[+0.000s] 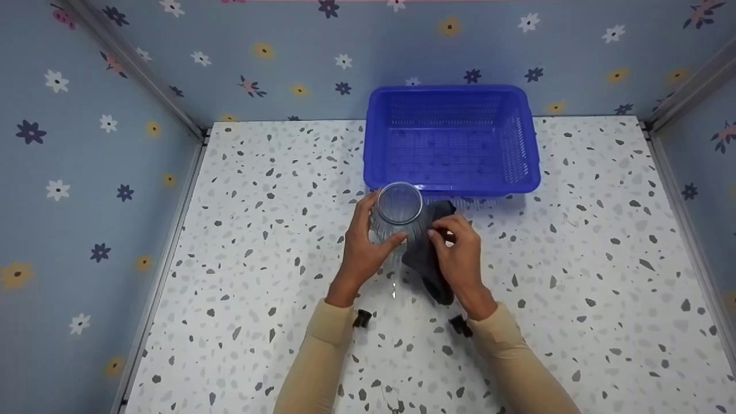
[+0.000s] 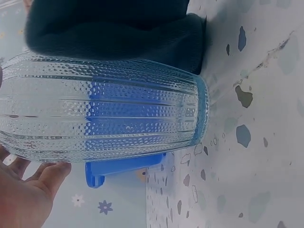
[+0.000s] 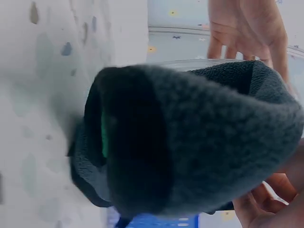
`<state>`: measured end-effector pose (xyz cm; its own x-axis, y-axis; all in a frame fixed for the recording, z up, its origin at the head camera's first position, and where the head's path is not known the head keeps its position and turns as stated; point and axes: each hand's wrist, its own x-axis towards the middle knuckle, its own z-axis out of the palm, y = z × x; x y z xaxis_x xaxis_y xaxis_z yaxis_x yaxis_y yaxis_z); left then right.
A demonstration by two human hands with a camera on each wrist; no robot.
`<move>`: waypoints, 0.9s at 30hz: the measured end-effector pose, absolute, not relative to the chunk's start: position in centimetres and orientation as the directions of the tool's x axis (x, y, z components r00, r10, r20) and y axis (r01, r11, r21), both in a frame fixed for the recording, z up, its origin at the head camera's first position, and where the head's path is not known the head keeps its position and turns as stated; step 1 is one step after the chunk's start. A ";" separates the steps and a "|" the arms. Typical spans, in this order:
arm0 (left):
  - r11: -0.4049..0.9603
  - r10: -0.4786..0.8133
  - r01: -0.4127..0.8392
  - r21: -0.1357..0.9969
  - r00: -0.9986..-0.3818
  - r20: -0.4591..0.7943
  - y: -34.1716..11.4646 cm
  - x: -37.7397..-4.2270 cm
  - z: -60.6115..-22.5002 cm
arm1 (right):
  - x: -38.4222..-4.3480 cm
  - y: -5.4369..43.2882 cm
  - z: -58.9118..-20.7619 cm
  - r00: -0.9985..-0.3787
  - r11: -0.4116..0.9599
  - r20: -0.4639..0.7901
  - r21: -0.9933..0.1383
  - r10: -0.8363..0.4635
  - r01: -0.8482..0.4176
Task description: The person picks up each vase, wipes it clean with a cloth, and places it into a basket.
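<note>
My left hand (image 1: 363, 250) grips a clear ribbed glass jar (image 1: 400, 206) round its side, thumb toward me. The jar stands upright with its round mouth up. In the left wrist view its beaded glass wall (image 2: 128, 107) shows, with the base close to the tabletop. My right hand (image 1: 464, 253) pinches a dark grey fleecy cloth (image 1: 422, 256) between thumb and fingers at the jar's right side. The folded cloth (image 3: 213, 137) covers part of the jar in the right wrist view, where a bit of green shows inside a fold.
A blue plastic basket (image 1: 451, 187) with perforated walls stands just behind the jar, near the back wall. The white speckled tabletop (image 1: 259, 230) extends to both sides. Flower-patterned panels (image 1: 75, 172) enclose the left, back and right.
</note>
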<state>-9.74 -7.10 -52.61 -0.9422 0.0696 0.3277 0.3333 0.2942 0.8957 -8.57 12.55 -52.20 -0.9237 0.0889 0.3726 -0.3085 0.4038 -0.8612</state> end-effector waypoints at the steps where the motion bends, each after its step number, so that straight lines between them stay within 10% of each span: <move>1: 0.293 0.070 0.334 0.896 -0.942 0.329 -7.1 -9.7 -52.6 | -8.6 12.5 -52.6 -0.927 0.405 0.365 -0.863 0.086 -0.303; 11: 0.291 0.067 0.333 0.897 -0.942 0.328 -7.3 -9.6 -52.9 | -8.8 12.4 -54.9 -0.938 0.468 0.344 -0.836 0.043 -0.285; 27: 0.321 0.078 0.350 0.880 -0.936 0.344 -7.0 -9.6 -52.7 | -8.6 11.9 -48.5 -0.894 0.426 0.441 -0.826 0.078 -0.370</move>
<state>-9.64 -7.05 -52.73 -0.9357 0.0778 0.3442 0.3504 0.3206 0.8800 -8.57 11.95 -48.48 -0.8942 0.0779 0.4408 -0.3700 0.4258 -0.8257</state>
